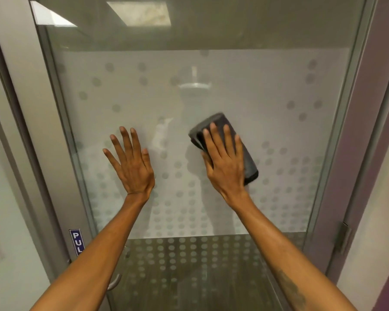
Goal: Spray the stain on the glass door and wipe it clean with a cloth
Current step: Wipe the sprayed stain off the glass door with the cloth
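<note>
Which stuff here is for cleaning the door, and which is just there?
For the job: glass door; dark cloth, pressed flat on the glass by the right hand; left hand, flat on the glass.
Just there: blue PULL sign, door handle, hinge on the frame.

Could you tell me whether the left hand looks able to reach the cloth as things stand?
Probably yes. The left hand lies flat on the glass, holding nothing, with only bare glass between it and the cloth. The right hand covers much of the cloth, but its upper end shows free.
</note>
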A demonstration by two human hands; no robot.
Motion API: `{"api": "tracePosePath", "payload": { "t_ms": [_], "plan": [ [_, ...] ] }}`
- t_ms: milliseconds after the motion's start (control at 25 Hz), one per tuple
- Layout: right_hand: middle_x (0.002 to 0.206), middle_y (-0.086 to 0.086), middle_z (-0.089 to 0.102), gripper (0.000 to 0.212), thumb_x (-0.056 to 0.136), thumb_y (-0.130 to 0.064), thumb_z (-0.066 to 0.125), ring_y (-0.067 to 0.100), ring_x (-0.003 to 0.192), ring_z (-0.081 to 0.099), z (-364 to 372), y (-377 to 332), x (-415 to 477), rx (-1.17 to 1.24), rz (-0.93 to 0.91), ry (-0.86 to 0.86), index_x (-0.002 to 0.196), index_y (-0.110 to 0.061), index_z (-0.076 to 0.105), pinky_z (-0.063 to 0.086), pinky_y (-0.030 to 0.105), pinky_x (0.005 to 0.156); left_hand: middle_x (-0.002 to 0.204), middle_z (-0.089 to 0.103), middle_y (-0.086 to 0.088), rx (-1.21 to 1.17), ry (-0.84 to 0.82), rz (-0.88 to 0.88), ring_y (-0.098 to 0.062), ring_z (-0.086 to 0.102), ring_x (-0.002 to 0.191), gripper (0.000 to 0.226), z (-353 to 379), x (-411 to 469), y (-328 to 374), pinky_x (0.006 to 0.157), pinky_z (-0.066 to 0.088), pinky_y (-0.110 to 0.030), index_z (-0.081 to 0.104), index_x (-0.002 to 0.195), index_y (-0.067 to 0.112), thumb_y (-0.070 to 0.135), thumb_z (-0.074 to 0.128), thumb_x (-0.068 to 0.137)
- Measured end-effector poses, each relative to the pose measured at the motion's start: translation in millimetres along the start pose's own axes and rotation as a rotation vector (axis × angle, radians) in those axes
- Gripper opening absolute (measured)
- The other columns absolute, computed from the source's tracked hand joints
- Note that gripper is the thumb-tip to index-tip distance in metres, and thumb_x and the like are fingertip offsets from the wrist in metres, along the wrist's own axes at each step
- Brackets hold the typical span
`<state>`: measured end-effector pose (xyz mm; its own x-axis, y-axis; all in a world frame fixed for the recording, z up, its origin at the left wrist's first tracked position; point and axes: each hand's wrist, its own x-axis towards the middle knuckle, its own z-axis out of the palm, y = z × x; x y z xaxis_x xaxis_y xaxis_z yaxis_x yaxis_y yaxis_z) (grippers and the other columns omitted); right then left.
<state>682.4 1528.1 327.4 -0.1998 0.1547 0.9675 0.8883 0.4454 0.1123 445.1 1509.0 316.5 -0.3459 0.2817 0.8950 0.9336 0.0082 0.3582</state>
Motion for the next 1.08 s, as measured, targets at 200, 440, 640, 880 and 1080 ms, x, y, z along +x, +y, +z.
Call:
{"api": "tracePosePath", "payload": {
  "t_ms": [200,440,640,880,1080],
  "plan": [
    [0.163,0.003,0.018,0.063,0.102,-0.031,0.047,0.029,0.152,0.014,-16,81,-26,-0.052,0.222,0.025,0.157,-0.019,0.018,0.01,0.06,0.122,0.168,0.006,-0.008,0.021,-0.031,0.031,-0.036,0.002,0.154,0.057,-1,3,-3,0.122,-0.001,-0.061,0.004,0.159,0.019,0.037,0.017,0.107],
    [0.165,0.011,0.021,0.053,0.107,-0.022,0.038,0.038,0.153,0.009,-29,86,87,0.171,0.365,0.213,0.156,-0.009,0.024,0.006,0.042,0.127,0.168,0.006,-0.007,-0.004,-0.015,0.037,-0.031,0.001,0.155,0.056,2,1,-5,0.125,0.002,-0.057,0.008,0.159,0.016,0.036,0.016,0.107],
    [0.162,0.012,0.027,0.049,0.107,-0.021,0.036,0.037,0.152,0.018,-12,23,151,0.13,0.244,0.26,0.154,-0.009,0.032,0.014,0.044,0.126,0.167,0.008,-0.006,-0.004,0.006,0.053,-0.032,0.004,0.155,0.056,4,2,-7,0.125,0.004,-0.057,0.012,0.159,0.015,0.033,0.025,0.107],
    [0.161,0.01,0.032,0.05,0.104,-0.014,0.043,0.036,0.15,0.023,9,-57,170,0.083,0.033,0.2,0.153,-0.011,0.035,0.019,0.048,0.124,0.167,0.009,-0.006,-0.012,-0.002,0.06,-0.032,0.005,0.155,0.057,5,3,-10,0.125,0.006,-0.057,0.008,0.159,0.017,0.035,0.022,0.107],
    [0.164,0.008,0.025,0.069,0.093,0.005,0.047,0.034,0.152,0.017,18,-86,148,0.022,-0.198,0.033,0.156,-0.014,0.027,0.012,0.047,0.126,0.168,0.006,-0.005,-0.007,-0.038,0.065,-0.03,0.001,0.155,0.057,2,3,-9,0.125,0.004,-0.057,0.009,0.159,0.018,0.036,0.022,0.107]
  ]
}}
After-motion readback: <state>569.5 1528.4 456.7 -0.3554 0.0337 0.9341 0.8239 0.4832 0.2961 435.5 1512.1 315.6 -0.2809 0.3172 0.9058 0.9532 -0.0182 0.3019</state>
